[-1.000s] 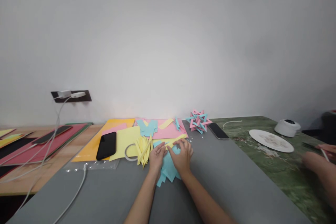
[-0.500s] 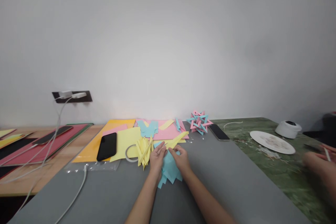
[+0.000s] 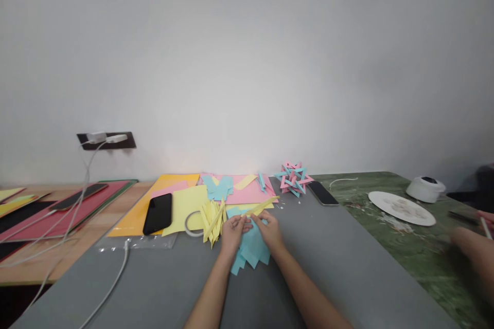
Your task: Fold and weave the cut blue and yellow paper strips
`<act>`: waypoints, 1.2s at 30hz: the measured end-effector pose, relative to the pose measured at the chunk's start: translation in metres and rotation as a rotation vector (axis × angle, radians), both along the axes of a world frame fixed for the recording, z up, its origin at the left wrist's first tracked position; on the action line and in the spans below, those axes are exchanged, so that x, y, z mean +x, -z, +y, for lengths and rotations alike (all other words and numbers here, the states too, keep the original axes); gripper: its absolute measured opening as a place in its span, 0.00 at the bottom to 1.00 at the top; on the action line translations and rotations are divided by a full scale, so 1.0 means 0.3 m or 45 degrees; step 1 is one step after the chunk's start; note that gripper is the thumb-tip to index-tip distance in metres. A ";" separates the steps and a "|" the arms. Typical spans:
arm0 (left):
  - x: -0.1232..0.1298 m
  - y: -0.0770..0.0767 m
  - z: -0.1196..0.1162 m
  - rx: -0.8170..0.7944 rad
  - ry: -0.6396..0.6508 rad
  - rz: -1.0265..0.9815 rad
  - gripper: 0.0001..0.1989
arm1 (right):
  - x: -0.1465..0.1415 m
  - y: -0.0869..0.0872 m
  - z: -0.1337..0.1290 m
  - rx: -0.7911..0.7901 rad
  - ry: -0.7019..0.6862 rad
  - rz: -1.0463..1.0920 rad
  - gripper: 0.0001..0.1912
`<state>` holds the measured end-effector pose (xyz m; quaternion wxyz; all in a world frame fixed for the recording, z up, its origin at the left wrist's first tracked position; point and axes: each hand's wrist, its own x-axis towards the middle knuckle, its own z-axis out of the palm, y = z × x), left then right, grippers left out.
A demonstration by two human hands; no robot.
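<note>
Between my left hand and my right hand is a narrow strip of yellow paper, pinched by the fingers of both. Its far end points up and to the right. Below my hands, pieces of light blue paper lie fanned out on the grey tabletop. To the left of my left hand rests a bunch of folded yellow paper strips, with a roll of tape beside it. Behind them, more blue paper pieces sit on a pink sheet.
A pink and blue paper star model stands at the back, near a phone. Another phone lies on yellow sheets at left. A white cable crosses the front left. At right are a white plate and another person's hand.
The yellow strip now looks narrower and lies lower between my fingers. My hands stay in nearly the same place. The other person's hand at the right has moved slightly.
</note>
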<state>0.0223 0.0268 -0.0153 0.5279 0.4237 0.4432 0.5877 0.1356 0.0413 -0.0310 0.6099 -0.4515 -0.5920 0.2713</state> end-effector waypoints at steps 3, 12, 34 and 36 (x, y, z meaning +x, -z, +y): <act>-0.003 -0.001 -0.001 0.000 0.008 0.008 0.15 | 0.001 -0.003 -0.002 0.005 0.008 -0.015 0.15; 0.005 0.001 -0.003 0.005 0.050 0.083 0.15 | 0.000 -0.003 0.003 -0.076 0.036 0.052 0.14; -0.006 0.005 0.001 -0.033 0.153 0.112 0.15 | -0.007 -0.006 -0.007 -0.153 0.042 0.149 0.14; -0.007 0.009 0.003 -0.041 0.137 0.097 0.15 | -0.009 -0.022 -0.026 -0.049 0.302 0.038 0.13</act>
